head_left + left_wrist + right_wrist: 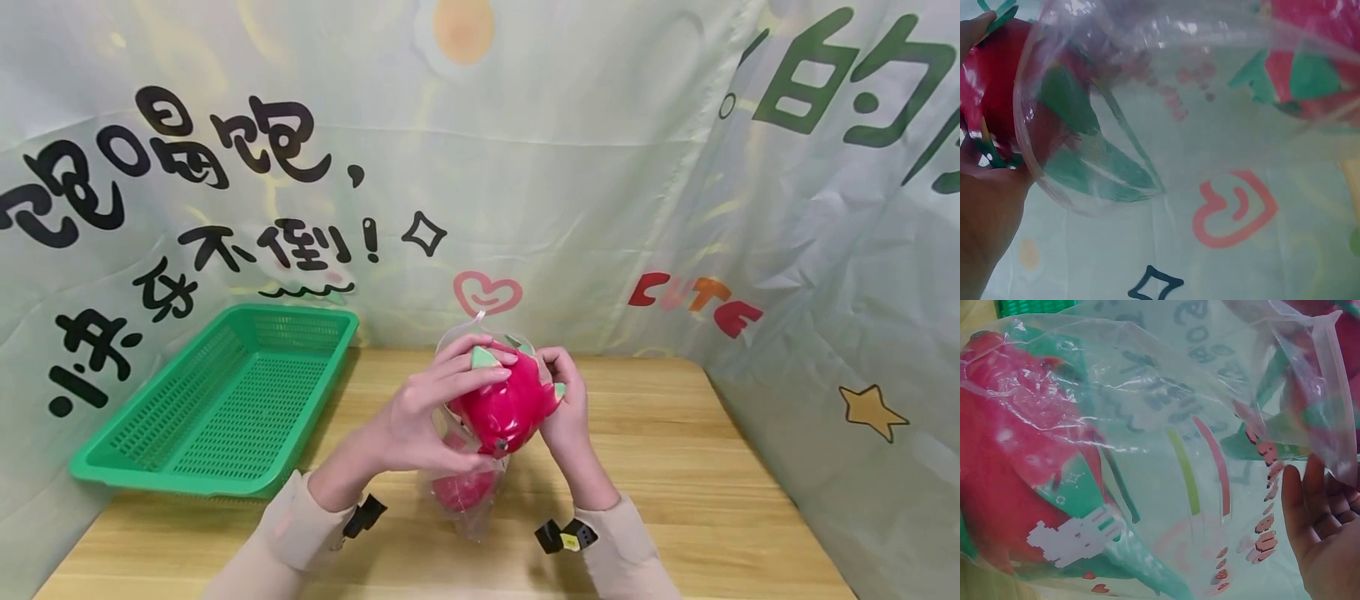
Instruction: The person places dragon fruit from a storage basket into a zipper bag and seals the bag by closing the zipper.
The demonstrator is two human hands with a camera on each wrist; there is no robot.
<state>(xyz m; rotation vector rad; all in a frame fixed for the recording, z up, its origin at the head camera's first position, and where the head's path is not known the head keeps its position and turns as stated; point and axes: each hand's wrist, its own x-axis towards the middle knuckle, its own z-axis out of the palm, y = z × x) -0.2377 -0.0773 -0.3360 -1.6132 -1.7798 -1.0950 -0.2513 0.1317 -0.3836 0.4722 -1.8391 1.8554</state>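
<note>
A glossy red toy dragon fruit (506, 404) with green leaf tips is gripped in my left hand (431, 412), fingers over its upper side and thumb beneath. It sits at the mouth of a clear plastic bag (1166, 144), whose rim curves across it in the left wrist view. My right hand (568, 408) pinches the bag's edge (1335, 381) on the other side. Low in the same bag lies a second dragon fruit (461, 490), seen through the plastic and large in the right wrist view. The bag carries printed stripes and small red shapes.
A green perforated plastic basket (277, 417) stands at the left of the wooden table (660, 467). Printed cloth (570, 200) with lettering and a pink heart hangs close behind and along both sides.
</note>
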